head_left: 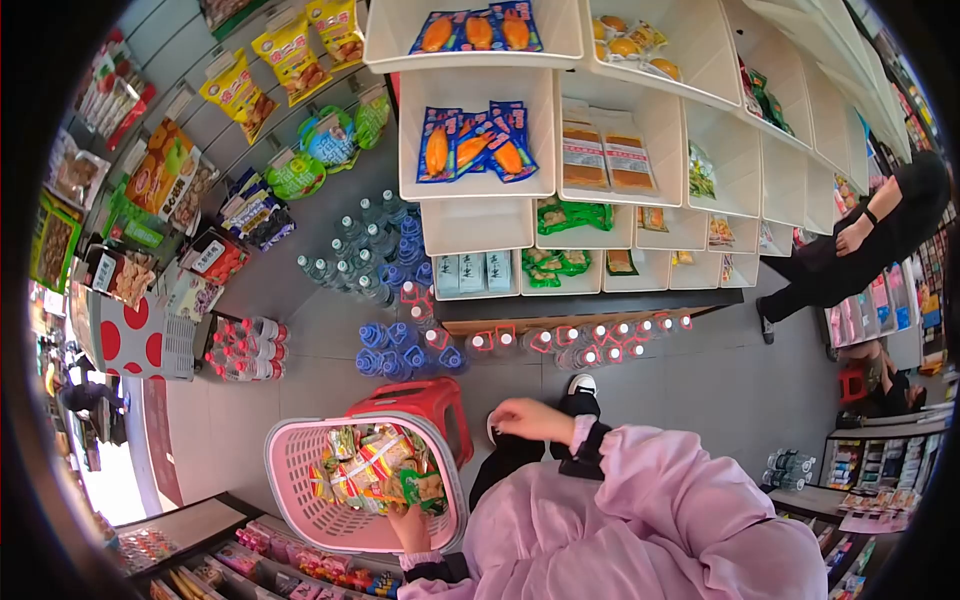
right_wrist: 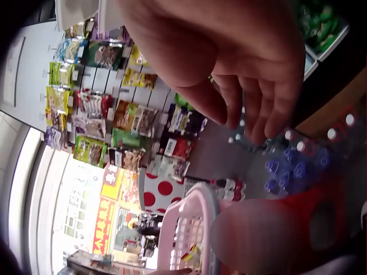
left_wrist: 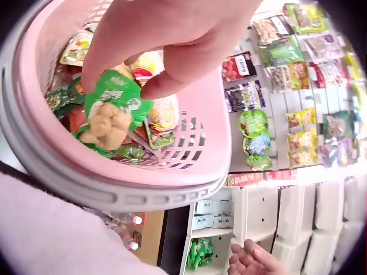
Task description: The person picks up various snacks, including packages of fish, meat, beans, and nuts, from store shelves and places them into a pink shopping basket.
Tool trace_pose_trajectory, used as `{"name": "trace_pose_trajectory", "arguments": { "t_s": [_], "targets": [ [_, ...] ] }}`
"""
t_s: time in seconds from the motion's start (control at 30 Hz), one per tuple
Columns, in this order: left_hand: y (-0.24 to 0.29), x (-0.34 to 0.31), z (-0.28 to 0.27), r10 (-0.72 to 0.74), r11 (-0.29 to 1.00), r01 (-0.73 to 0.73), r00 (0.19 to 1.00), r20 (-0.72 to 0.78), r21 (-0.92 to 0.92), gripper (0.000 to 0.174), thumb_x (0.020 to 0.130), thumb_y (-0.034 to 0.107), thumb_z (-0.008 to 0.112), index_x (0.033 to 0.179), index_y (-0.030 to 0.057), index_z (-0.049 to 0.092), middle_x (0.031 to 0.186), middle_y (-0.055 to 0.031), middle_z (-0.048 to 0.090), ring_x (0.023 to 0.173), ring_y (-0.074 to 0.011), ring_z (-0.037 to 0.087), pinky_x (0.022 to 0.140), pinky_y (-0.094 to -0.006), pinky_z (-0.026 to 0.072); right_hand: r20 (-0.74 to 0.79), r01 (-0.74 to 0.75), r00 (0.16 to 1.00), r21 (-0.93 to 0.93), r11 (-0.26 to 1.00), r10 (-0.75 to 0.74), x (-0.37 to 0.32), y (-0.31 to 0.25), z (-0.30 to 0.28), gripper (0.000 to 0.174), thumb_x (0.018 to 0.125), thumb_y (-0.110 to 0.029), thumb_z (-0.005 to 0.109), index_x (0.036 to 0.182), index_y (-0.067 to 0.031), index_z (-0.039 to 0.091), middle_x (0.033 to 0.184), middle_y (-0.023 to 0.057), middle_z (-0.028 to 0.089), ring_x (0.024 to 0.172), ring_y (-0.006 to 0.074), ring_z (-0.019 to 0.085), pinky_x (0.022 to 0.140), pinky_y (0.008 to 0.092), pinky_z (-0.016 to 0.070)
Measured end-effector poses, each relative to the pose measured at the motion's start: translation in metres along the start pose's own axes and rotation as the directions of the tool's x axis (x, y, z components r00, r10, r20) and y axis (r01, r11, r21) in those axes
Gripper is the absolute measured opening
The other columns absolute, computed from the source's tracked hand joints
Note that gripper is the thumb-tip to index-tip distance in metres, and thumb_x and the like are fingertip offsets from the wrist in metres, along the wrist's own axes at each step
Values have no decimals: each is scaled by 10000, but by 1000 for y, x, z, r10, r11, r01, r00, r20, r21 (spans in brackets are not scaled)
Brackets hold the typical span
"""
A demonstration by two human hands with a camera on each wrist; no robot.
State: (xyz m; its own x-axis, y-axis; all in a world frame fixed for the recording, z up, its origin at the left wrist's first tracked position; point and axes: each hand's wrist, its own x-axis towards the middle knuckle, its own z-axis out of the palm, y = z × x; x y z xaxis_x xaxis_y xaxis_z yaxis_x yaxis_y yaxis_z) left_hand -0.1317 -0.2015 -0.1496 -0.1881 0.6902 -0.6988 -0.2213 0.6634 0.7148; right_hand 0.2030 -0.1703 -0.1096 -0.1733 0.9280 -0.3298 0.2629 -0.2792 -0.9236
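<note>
A pink basket with a grey rim (head_left: 285,500) holds several snack packets. Over its near side, my left hand (head_left: 408,528) has its fingers at a green packet (head_left: 425,487). In the left wrist view the thumb and fingers of that hand (left_wrist: 172,28) pinch the top of the green packet (left_wrist: 106,123), which shows light brown pieces. Held in the air beyond the basket, my right hand (head_left: 535,419) is empty, with relaxed, slightly bent fingers; the right wrist view shows this hand (right_wrist: 235,63) above the basket's level.
A red stool (head_left: 455,405) stands beside the basket. Ahead are white bins (head_left: 478,228) of packets, with bottles (head_left: 385,350) on the floor before them. Snack bags (head_left: 240,95) hang at the left. Another person (head_left: 870,225) stands at the right.
</note>
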Motion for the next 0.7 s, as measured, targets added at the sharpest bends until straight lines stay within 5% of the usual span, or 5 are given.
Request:
{"name": "trace_pose_trajectory", "arguments": {
  "t_s": [0.13,0.37,0.5,0.6,0.7],
  "targets": [
    [33,0,24,473,796,-449,880,46,406,499,730,-65,444,1206,-50,293,1172,-171,406,1097,-252,405,943,-341,307,-306,-23,952,-1,1000,22,-2,24,-67,209,758,-141,543,924,-16,564,857,109,585,752,206,582,691,301,461],
    [111,-20,195,460,792,-558,812,359,248,426,761,-45,454,1175,-30,357,1151,-146,443,1041,-220,460,896,-312,373,-559,128,768,612,780,313,39,46,-215,317,776,-126,567,1073,-64,476,847,11,533,769,116,535,637,257,446],
    [95,-5,302,449,797,-596,698,558,104,422,738,-70,468,1147,-16,379,1105,-124,459,978,-205,500,819,-285,413,-911,26,411,19,999,6,84,93,-279,295,746,-127,547,1022,-30,515,915,127,586,808,261,566,671,356,455],
    [84,-10,371,335,804,-562,699,631,195,456,725,-45,484,1166,5,382,1114,-134,463,952,-198,506,797,-278,422,-875,-235,461,-279,931,-146,97,105,-316,259,775,-180,537,979,-21,546,878,136,594,837,279,565,702,364,437],
    [58,-1,424,312,830,-533,685,658,162,451,728,-38,479,1167,7,385,1096,-136,475,932,-199,512,786,-281,430,-686,-432,639,-694,576,-348,105,122,-340,257,780,-224,534,924,-15,576,867,184,592,870,288,566,717,364,434]
  ]
}}
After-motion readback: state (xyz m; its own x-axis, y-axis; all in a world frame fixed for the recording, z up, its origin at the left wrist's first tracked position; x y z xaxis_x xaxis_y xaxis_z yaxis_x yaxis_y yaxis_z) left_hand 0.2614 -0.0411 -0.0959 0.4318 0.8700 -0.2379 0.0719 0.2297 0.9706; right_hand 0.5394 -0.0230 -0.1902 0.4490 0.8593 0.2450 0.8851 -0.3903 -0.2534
